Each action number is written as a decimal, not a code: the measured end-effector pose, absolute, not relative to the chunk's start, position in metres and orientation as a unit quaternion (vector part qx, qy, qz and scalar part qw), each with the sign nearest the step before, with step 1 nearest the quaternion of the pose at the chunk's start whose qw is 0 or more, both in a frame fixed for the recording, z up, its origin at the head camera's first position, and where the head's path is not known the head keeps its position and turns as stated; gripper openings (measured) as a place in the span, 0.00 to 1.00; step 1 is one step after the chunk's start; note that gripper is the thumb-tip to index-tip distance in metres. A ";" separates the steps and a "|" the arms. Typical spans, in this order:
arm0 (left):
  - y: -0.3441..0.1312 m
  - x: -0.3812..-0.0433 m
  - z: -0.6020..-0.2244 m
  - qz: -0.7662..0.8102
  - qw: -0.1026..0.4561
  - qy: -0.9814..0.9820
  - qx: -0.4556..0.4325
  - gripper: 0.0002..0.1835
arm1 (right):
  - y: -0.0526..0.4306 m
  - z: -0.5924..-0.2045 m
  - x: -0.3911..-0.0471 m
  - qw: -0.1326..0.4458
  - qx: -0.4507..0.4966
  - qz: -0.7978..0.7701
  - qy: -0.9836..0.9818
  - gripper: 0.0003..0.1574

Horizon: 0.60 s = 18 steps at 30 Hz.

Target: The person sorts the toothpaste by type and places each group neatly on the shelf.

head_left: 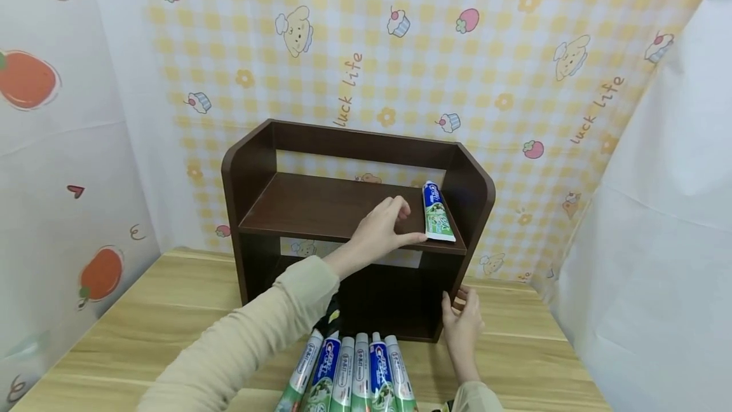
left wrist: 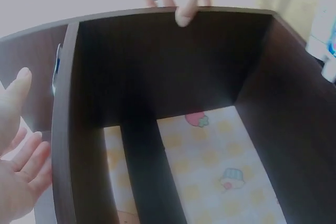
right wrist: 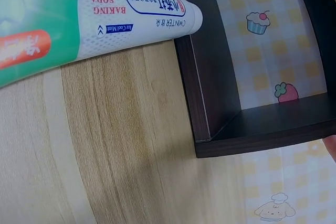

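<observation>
A blue, white and green toothpaste tube [head_left: 437, 212] lies on the upper board of a dark brown two-tier shelf [head_left: 320, 205], beside its right side panel, crimped end toward the front. My left hand [head_left: 377, 231] is just left of this tube, fingers loosely bent and holding nothing; the thumb reaches to the tube's lower end, and whether it touches I cannot tell. Lower down, my right hand [head_left: 464, 326] grips the shelf's right side panel, thumb at its front edge and fingers on the outer side. The left wrist view shows that thumb [left wrist: 185, 17] over the panel edge.
Several toothpaste tubes [head_left: 361, 374] lie in a row before the shelf, caps toward it; one white and green tube [right wrist: 142, 11] shows close in the right wrist view. The wooden tabletop [head_left: 520, 336] carries everything. A patterned cloth [head_left: 354, 37] hangs behind.
</observation>
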<state>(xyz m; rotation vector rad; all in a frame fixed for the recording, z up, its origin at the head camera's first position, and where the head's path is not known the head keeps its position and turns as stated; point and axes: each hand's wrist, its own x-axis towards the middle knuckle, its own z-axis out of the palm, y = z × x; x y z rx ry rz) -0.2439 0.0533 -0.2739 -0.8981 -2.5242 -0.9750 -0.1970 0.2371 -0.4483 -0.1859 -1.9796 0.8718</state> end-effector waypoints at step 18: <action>0.001 -0.211 -0.307 -0.270 0.300 -0.845 -0.351 0.21 | 0.238 -0.446 -0.198 0.463 -0.076 0.353 -0.810 0.15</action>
